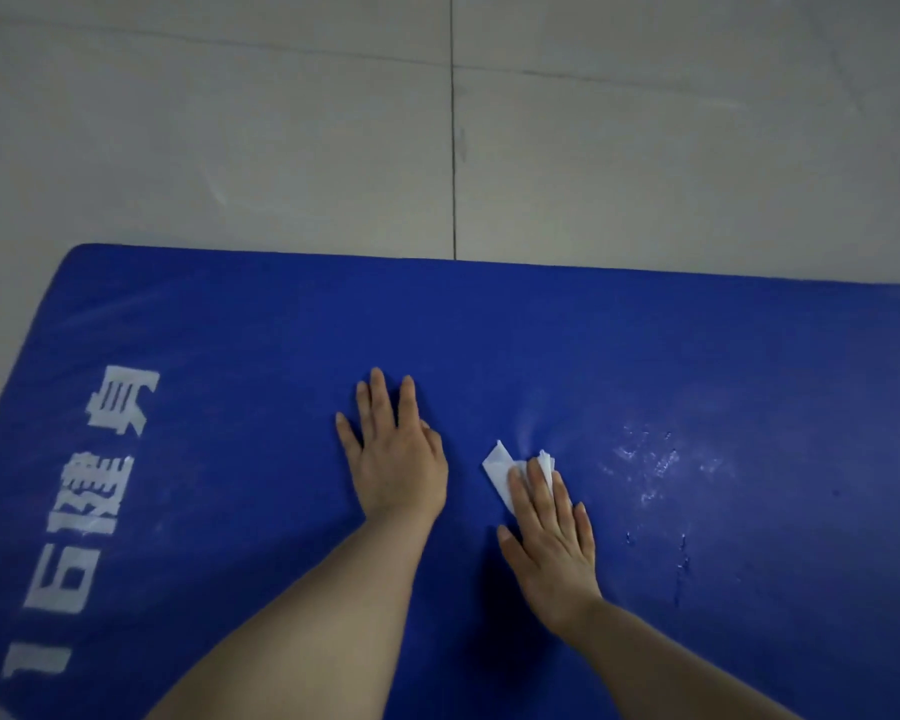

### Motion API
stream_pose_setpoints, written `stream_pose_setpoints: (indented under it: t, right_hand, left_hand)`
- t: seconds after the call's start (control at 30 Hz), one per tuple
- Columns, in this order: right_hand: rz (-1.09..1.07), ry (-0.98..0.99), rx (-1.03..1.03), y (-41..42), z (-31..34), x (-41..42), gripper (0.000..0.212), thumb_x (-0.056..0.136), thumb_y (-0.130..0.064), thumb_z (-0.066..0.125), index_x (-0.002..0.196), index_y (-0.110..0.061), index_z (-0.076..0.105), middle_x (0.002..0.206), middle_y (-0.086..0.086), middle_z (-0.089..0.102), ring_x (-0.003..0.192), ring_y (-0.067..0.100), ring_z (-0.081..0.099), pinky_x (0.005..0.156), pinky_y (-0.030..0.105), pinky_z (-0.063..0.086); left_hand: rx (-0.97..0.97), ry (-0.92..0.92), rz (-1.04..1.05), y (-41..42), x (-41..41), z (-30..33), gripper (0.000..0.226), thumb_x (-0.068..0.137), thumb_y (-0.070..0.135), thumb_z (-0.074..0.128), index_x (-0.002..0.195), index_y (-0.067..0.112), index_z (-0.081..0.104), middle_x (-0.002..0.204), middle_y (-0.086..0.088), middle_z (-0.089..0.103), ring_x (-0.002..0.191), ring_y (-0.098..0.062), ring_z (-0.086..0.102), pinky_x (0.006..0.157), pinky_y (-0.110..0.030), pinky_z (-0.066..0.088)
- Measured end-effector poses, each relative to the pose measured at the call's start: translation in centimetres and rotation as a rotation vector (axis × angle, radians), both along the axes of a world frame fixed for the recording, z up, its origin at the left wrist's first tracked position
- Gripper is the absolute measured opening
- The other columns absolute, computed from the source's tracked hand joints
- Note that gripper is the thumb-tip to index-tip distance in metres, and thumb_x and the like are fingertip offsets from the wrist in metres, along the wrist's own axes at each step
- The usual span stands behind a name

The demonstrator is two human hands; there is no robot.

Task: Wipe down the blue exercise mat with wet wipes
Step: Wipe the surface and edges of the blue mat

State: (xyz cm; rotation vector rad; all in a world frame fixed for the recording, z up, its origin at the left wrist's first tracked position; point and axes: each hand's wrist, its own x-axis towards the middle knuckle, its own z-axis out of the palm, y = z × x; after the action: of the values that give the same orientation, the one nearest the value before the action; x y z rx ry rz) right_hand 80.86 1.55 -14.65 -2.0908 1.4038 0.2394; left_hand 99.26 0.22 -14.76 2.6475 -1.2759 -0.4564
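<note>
The blue mat point(489, 330) is laid flat on the tiled floor point(281, 122). The wiping step is judged to be in hand: a folded white wipe point(505, 472) is pressed onto the mat's middle under the flat, straight fingers of the right hand point(552, 543). The left hand point(396, 454) is spread open, bracing the mat just beside it. Whitish marks point(655, 459) are seen to the right; the wipe is probably best swept there next, pressure maintained.

Grey tiled floor point(230, 122), dark seam point(453, 148)
</note>
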Motion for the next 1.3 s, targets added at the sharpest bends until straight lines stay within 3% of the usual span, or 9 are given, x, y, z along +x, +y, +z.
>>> stream_pose_setpoints:
  t: [0.13,0.23,0.3,0.4,0.5,0.77,0.93,1.1,1.3]
  right_hand:
    - [-0.098,-0.074,-0.109,0.3,0.8,0.8,0.068,0.099,-0.032,0.04,0.142,-0.052,-0.008,0.145,-0.038,-0.024,0.136,-0.008,-0.023,0.107,0.018,-0.024]
    - [-0.412,-0.272,-0.327,0.0,1.3,3.1,0.047,0.091,0.002,0.05,0.126,-0.027,0.059,0.137,-0.027,0.036,0.133,0.01,0.033,0.11,0.034,0.03]
    - [-0.613,-0.432,-0.352,-2.0,1.9,5.9,0.04,0.09,0.007,0.047,0.108,-0.022,0.068,0.123,-0.023,0.05,0.121,0.009,0.044,0.097,0.036,0.045]
    - [-0.665,-0.661,-0.353,-7.0,2.7,9.9,0.045,0.095,-0.003,0.041,0.103,-0.042,0.062,0.118,-0.021,0.058,0.118,-0.001,0.047,0.098,0.037,0.045]
    - [-0.622,-0.803,-0.398,-12.6,2.7,12.9,0.042,0.094,0.003,0.042,0.108,-0.029,0.065,0.127,-0.02,0.053,0.12,-0.012,0.042,0.103,0.038,0.043]
    - [0.195,0.022,-0.46,-20.4,-0.8,14.2,0.051,0.102,-0.027,0.021,0.152,-0.022,0.009,0.16,-0.006,0.0,0.147,0.016,-0.004,0.117,0.039,-0.004]
    - [-0.021,0.167,-0.513,-26.4,0.0,7.9,0.048,0.098,-0.018,0.037,0.145,-0.013,0.029,0.157,0.004,0.019,0.142,0.023,0.017,0.116,0.041,0.013]
    - [-0.351,0.199,-0.449,-27.9,0.0,5.1,0.049,0.101,-0.021,0.034,0.147,-0.009,0.024,0.159,0.005,0.015,0.146,0.023,0.005,0.118,0.04,-0.001]
    - [-0.098,0.072,-0.476,-24.7,-0.3,14.1,0.053,0.097,-0.02,0.046,0.145,-0.006,0.029,0.155,0.011,0.023,0.142,0.028,0.018,0.116,0.038,0.018]
  left_hand:
    - [0.027,-0.011,0.012,0.0,0.1,-0.1,0.059,0.091,0.032,0.021,0.149,0.024,0.022,0.159,-0.006,0.005,0.145,-0.023,-0.004,0.115,-0.048,-0.004]
    - [0.026,0.015,0.013,-0.2,0.2,0.4,0.058,0.09,0.031,0.029,0.147,0.023,0.031,0.159,-0.007,0.013,0.146,-0.024,0.004,0.115,-0.049,0.0]
    - [0.027,0.017,0.026,-0.2,0.0,0.2,0.057,0.089,0.03,0.037,0.145,0.022,0.036,0.158,-0.007,0.017,0.145,-0.025,0.009,0.115,-0.05,0.002]
    - [0.008,0.003,0.031,-0.3,0.1,-0.3,0.057,0.085,0.029,0.05,0.141,0.021,0.043,0.155,-0.008,0.025,0.143,-0.024,0.015,0.114,-0.048,0.003]
    - [-0.07,-0.078,0.036,-0.3,0.2,-0.7,0.054,0.082,0.031,0.042,0.133,0.019,0.053,0.148,-0.012,0.039,0.137,-0.028,0.028,0.111,-0.049,0.011]
    - [-0.093,-0.113,0.052,-0.3,0.1,-0.1,0.058,0.081,0.033,0.031,0.129,0.015,0.057,0.143,-0.015,0.044,0.134,-0.032,0.038,0.108,-0.057,0.027]
    - [-0.079,-0.124,0.057,-0.5,0.0,-0.2,0.057,0.082,0.033,0.03,0.131,0.015,0.055,0.145,-0.014,0.042,0.136,-0.031,0.035,0.109,-0.057,0.026]
    - [-0.072,-0.153,0.052,-0.5,-0.1,-0.5,0.058,0.082,0.032,0.03,0.132,0.015,0.053,0.146,-0.014,0.04,0.137,-0.03,0.03,0.109,-0.057,0.024]
    - [-0.054,-0.153,0.049,-0.6,-0.1,-0.4,0.058,0.081,0.032,0.03,0.132,0.015,0.052,0.146,-0.014,0.04,0.137,-0.032,0.032,0.108,-0.058,0.025]
